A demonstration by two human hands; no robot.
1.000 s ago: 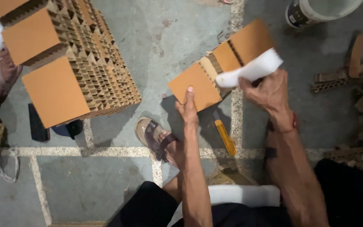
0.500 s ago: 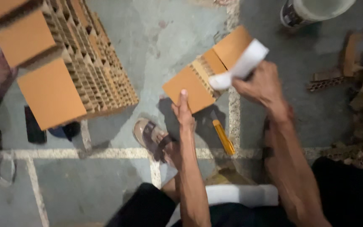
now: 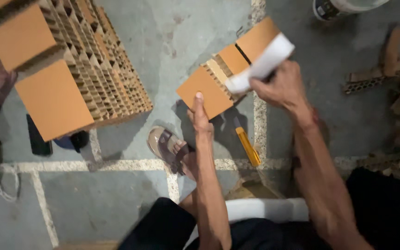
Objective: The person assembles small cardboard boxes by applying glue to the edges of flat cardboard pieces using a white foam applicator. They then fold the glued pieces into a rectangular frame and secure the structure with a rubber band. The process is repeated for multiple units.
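Partly hidden under the right hand (image 3: 281,85), a white block (image 3: 265,62) is gripped and pressed on the orange honeycomb cardboard piece (image 3: 223,81), which the left hand (image 3: 200,111) steadies from below, fingers out of sight. Yellow utility knife (image 3: 247,146) lies on the concrete floor (image 3: 186,37) just beneath; cardboard stack (image 3: 70,69) and white bucket (image 3: 343,7) are cut off at the frame edges.

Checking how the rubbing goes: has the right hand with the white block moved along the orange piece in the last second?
Yes. The right hand and white block slid up the orange piece, away from the yellow knife.
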